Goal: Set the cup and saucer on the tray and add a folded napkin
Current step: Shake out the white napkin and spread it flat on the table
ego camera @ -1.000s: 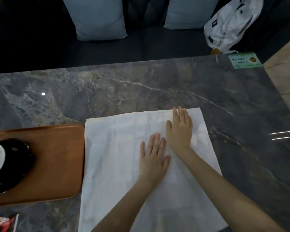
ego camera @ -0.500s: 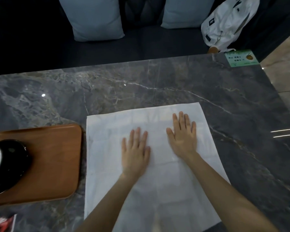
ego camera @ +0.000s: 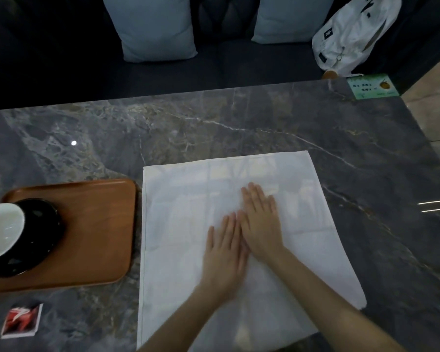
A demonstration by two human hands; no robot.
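Napkin (ego camera: 188,250) lies unfolded and flat on the marble table (ego camera: 366,148), its left edge just beside the wooden tray (ego camera: 99,224); bare table runs far and right of it. My left hand (ego camera: 224,252) and right hand (ego camera: 261,224) press flat on the cloth, fingers straight, gripping nothing. Half a second ago they were spread apart; now they touch side by side. White cup (ego camera: 3,229) sits on black saucer (ego camera: 41,240) on the tray's left part. Tray corners rounded; cloth thin, faintly creased.
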